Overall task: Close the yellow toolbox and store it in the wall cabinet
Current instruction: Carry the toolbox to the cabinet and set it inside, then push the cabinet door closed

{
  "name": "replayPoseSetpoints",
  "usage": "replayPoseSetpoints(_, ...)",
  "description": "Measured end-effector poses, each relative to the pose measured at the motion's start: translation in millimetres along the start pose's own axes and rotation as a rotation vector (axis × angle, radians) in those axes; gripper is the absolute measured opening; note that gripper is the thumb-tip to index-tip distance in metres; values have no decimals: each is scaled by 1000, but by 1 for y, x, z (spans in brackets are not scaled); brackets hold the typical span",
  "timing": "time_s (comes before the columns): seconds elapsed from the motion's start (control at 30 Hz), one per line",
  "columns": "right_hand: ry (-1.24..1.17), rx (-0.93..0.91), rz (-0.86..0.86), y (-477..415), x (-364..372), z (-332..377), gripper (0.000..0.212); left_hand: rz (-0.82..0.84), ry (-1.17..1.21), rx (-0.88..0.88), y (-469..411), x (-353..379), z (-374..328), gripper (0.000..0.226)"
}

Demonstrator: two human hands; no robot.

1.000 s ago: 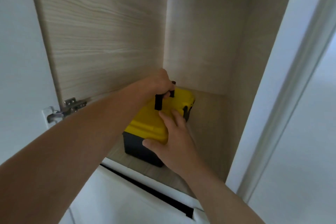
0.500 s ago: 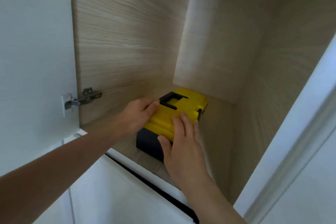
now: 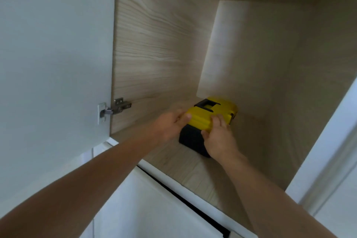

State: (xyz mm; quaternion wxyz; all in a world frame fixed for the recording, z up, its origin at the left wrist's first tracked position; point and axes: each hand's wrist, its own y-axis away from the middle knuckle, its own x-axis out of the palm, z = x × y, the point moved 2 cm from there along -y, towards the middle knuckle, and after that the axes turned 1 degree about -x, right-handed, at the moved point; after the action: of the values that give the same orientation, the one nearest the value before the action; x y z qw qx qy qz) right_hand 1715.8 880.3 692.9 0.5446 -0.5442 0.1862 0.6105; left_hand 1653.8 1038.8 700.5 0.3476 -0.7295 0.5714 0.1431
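The yellow toolbox (image 3: pixel 214 114), lid down and black handle folded flat on top, stands on the wooden floor of the wall cabinet (image 3: pixel 183 162), deep toward the back wall. Its black base shows at the near end. My left hand (image 3: pixel 173 123) presses against the box's near left corner, fingers on the yellow lid edge. My right hand (image 3: pixel 218 137) holds the near right corner, fingers curled over the lid, and it hides part of the black base.
The cabinet's white door (image 3: pixel 54 63) stands open on the left, held by a metal hinge (image 3: pixel 117 108). A white frame (image 3: pixel 324 150) bounds the right side. White cabinet fronts (image 3: pixel 150 208) lie below the shelf's front edge.
My left hand let go of the handle, which folded flat, and moved to the box's near left corner. The toolbox has slid deeper into the cabinet with both hands on its near end.
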Motion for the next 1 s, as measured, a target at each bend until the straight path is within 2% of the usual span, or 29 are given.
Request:
replayPoseSetpoints(0.1,177,-119,-52,14,-4,11,66,-115,-185,4,58,-33,3,62)
replayPoseSetpoints(0.17,206,-282,-105,25,-5,27,69,-322,-385,56,108,-68,-1,66)
replayPoseSetpoints(0.27,218,-479,-159,43,-9,69,72,-720,-586,127,188,-128,-17,49)
replayPoseSetpoints(0.43,167,-704,-172,85,-32,156,65,-1181,-768,-66,301,-213,-56,39)
replayPoseSetpoints(0.57,47,-904,-197,119,-65,229,65,-1453,-884,-102,367,-246,-82,41)
replayPoseSetpoints(0.63,8,-997,-240,139,-84,260,65,-1554,-871,-190,392,-254,-86,49)
replayPoseSetpoints(0.7,-20,-1074,-284,158,-102,286,65,-1569,-707,-319,407,-260,-82,58)
replayPoseSetpoints(0.8,-67,-1152,-330,181,-126,309,63,-1391,-276,-400,400,-256,-72,66)
replayPoseSetpoints(0.87,-85,-1182,-347,193,-138,313,62,-1316,-249,-438,393,-253,-69,63)
replayPoseSetpoints(1.0,-90,-1203,-351,202,-154,299,63,-1319,-151,-602,390,-266,-77,88)
